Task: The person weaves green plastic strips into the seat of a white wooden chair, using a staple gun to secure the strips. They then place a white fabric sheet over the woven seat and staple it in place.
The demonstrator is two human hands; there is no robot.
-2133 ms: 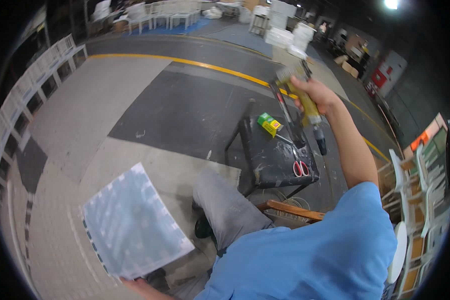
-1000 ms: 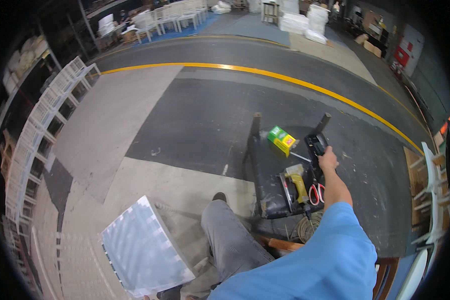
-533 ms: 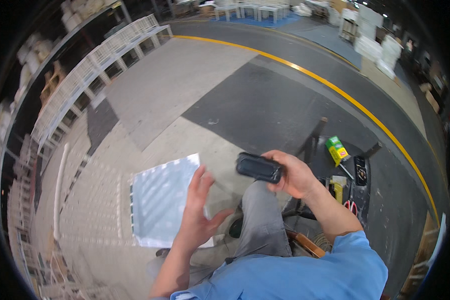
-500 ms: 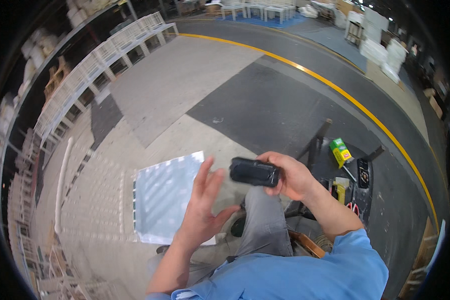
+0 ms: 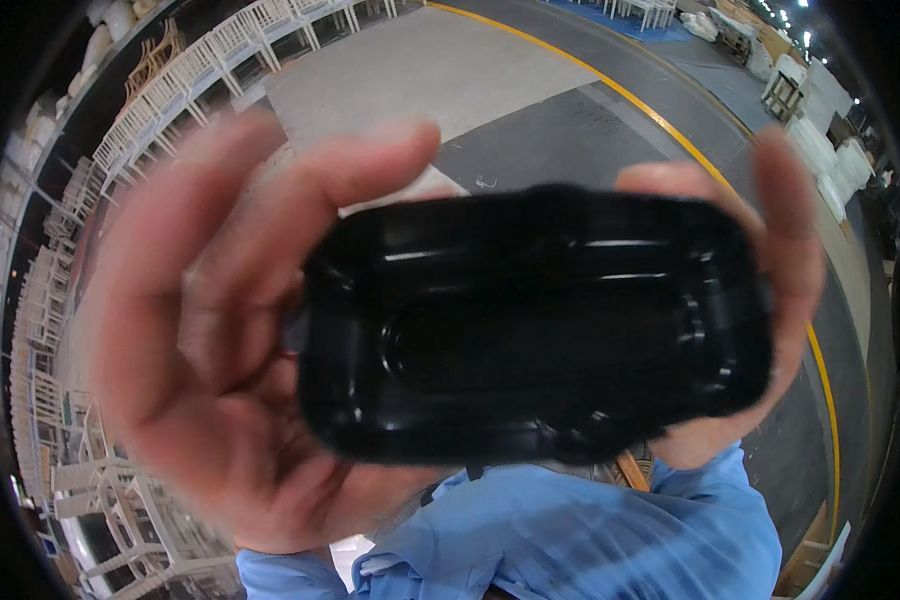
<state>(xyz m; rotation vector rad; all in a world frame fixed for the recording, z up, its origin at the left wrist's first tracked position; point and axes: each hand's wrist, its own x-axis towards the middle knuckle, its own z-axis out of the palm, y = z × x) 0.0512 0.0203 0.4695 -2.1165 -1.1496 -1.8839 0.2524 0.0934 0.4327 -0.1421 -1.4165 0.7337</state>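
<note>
A black oblong case (image 5: 540, 330) with rounded corners and a shiny, recessed face fills the middle of the head view, held up very near the camera. My right hand (image 5: 795, 260) grips its right end, partly hidden behind it. Around its left end curls my left hand (image 5: 230, 330), smeared by motion, with the fingers bent along the top corner and the palm against the side. What lies behind the case is hidden.
White chairs (image 5: 195, 85) stand in a long row at the far left, and more white chair frames (image 5: 135, 510) are at the lower left. A yellow line (image 5: 660, 120) curves across the grey floor. Wrapped white goods (image 5: 820, 165) stand at the far right.
The black case has come up from above my lap to close before the camera. My left hand, open and apart from it before, has closed round its left end.
</note>
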